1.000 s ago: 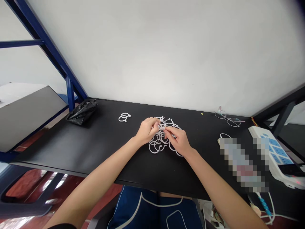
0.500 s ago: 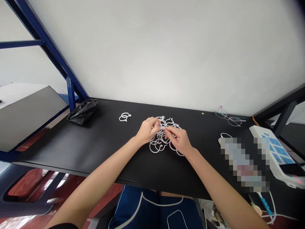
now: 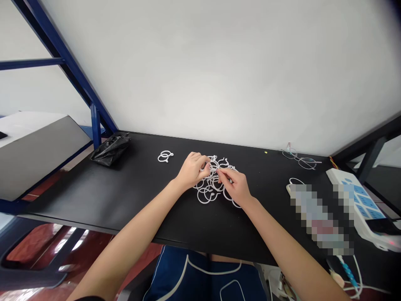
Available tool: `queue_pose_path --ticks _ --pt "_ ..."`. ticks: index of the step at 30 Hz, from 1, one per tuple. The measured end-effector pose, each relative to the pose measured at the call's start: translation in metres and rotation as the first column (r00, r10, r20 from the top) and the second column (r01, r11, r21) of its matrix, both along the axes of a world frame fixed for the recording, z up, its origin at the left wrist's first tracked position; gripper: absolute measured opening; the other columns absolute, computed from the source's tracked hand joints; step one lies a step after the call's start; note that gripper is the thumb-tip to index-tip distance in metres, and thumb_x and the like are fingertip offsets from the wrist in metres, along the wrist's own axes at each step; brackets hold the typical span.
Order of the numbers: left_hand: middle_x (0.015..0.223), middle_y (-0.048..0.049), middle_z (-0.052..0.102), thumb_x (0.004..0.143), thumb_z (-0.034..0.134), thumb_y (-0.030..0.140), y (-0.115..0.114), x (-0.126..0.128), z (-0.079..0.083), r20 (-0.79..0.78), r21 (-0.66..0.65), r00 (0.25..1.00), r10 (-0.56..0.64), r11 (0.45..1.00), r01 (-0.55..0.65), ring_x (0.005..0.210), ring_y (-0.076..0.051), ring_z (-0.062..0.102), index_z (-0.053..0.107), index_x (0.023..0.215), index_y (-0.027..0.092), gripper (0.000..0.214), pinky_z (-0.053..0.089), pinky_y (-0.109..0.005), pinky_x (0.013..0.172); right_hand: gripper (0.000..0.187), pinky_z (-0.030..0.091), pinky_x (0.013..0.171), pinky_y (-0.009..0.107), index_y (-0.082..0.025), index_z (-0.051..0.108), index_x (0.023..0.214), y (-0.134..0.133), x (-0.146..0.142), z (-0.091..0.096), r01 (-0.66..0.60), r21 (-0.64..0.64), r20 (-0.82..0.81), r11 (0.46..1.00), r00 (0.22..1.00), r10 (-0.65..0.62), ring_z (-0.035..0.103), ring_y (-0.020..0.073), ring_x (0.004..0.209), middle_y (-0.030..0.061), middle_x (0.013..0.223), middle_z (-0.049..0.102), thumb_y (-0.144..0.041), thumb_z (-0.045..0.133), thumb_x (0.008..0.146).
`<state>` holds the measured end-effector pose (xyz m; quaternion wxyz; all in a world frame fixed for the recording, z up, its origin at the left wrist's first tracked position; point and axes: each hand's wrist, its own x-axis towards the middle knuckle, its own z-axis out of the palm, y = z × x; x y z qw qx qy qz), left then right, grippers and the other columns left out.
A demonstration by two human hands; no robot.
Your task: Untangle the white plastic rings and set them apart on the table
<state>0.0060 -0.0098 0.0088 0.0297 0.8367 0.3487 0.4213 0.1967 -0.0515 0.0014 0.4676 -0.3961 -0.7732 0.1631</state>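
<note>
Several white plastic curtain rings (image 3: 204, 203) lie in a loose, overlapping heap on the black desk, some with their loops open. Over the upper part of the heap, my left hand (image 3: 191, 170) pinches one side of a white curtain ring (image 3: 213, 170). From the other side, the fingertips of my right hand (image 3: 237, 186) close on the same ring at its small clasp. Fingers and the rings behind partly hide the held ring. Away to the left, two more rings (image 3: 163, 161) overlap on the desk, apart from the heap.
A crumpled black plastic bag (image 3: 111, 149) sits at the desk's back left. Eyeglasses (image 3: 307, 163) lie at the back right, near a blurred phone (image 3: 319, 219) on a cable and a white power strip (image 3: 360, 209). A wall (image 3: 200, 75) rises behind the desk (image 3: 131, 184).
My left hand has shifted very slightly left, while both hands keep their pinch over the heap. The whole view has moved a little; the rings on the desk otherwise look the same.
</note>
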Motion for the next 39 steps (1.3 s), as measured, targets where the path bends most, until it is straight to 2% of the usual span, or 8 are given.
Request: queue_pose_path --ticks 8,11,14,20,24,35,37,39 --pt "0.069 -0.0019 0.056 0.089 0.058 0.049 0.020 -0.024 -0.002 0.019 0.073 0.960 0.279 0.957 -0.280 0.070 -0.018 0.049 0.059 0.086 0.018 0.031 0.037 -0.032 0.072 0.018 0.052 0.059 0.026 -0.018 0.069 0.090 0.005 0.009 -0.001 0.215 0.048 -0.151 0.975 0.967 -0.206 0.061 0.0128 0.057 0.0000 0.063 0.062 -0.026 0.053 0.094" --pt "0.071 -0.0038 0.057 0.080 0.065 0.057 0.029 -0.033 -0.008 -0.087 0.036 0.928 0.363 0.932 -0.361 0.078 -0.022 0.052 0.061 0.085 0.018 0.039 0.038 -0.035 0.077 0.017 0.052 0.058 0.026 -0.018 0.069 0.092 0.007 0.013 -0.002 0.277 0.076 -0.244 0.958 0.937 -0.252 0.061 0.0129 0.056 -0.0003 0.063 0.062 -0.025 0.054 0.093" --pt "0.089 -0.0102 0.062 0.074 0.071 0.057 0.036 -0.044 -0.015 -0.220 -0.008 0.863 0.454 0.884 -0.467 0.094 -0.028 0.052 0.064 0.084 0.017 0.042 0.038 -0.040 0.085 0.017 0.051 0.055 0.026 -0.017 0.069 0.092 0.009 0.016 -0.002 0.341 0.048 -0.348 0.939 0.887 -0.305 0.060 0.0122 0.053 -0.0005 0.063 0.061 -0.026 0.055 0.093" --pt "0.117 -0.0160 0.057 0.076 0.069 0.057 0.038 -0.054 -0.026 -0.336 -0.122 0.740 0.583 0.752 -0.648 0.114 -0.034 0.047 0.068 0.085 0.016 0.042 0.030 -0.051 0.105 0.018 0.050 0.052 0.025 -0.017 0.069 0.090 0.010 0.018 -0.001 0.373 0.017 -0.404 0.928 0.851 -0.335 0.059 0.0112 0.050 -0.0008 0.063 0.061 -0.028 0.055 0.092" --pt "0.119 -0.0167 0.058 0.084 0.061 0.050 0.037 -0.053 -0.026 -0.380 -0.141 0.702 0.602 0.713 -0.687 0.114 -0.035 0.048 0.068 0.094 0.016 0.037 0.029 -0.054 0.106 0.017 0.050 0.052 0.025 -0.017 0.069 0.090 0.011 0.018 -0.004 0.359 0.004 -0.394 0.933 0.858 -0.328 0.059 0.0113 0.050 -0.0006 0.064 0.061 -0.028 0.056 0.092" --pt "0.131 -0.0185 0.057 0.086 0.052 0.034 0.040 -0.055 -0.031 -0.371 -0.169 0.720 0.586 0.720 -0.673 0.121 -0.036 0.048 0.068 0.106 0.013 0.033 0.029 -0.054 0.108 0.020 0.050 0.052 0.026 -0.016 0.068 0.091 0.012 0.022 -0.004 0.382 -0.001 -0.371 0.924 0.858 -0.355 0.058 0.0112 0.051 0.0002 0.065 0.061 -0.031 0.055 0.092" --pt "0.131 -0.0183 0.057 0.084 0.053 0.030 0.040 -0.054 -0.028 -0.306 -0.177 0.767 0.564 0.758 -0.627 0.122 -0.036 0.048 0.066 0.109 0.014 0.032 0.029 -0.056 0.107 0.021 0.050 0.051 0.026 -0.016 0.068 0.092 0.012 0.022 -0.004 0.387 -0.009 -0.358 0.922 0.860 -0.364 0.058 0.0114 0.051 0.0006 0.066 0.061 -0.033 0.054 0.092" --pt "0.122 -0.0152 0.062 0.080 0.054 0.024 0.038 -0.052 -0.021 -0.221 -0.218 0.870 0.441 0.847 -0.484 0.115 -0.033 0.053 0.065 0.107 0.016 0.030 0.037 -0.051 0.102 0.023 0.050 0.050 0.025 -0.016 0.068 0.092 0.011 0.022 -0.004 0.387 -0.016 -0.355 0.922 0.860 -0.367 0.059 0.0116 0.051 0.0009 0.066 0.061 -0.034 0.054 0.093"
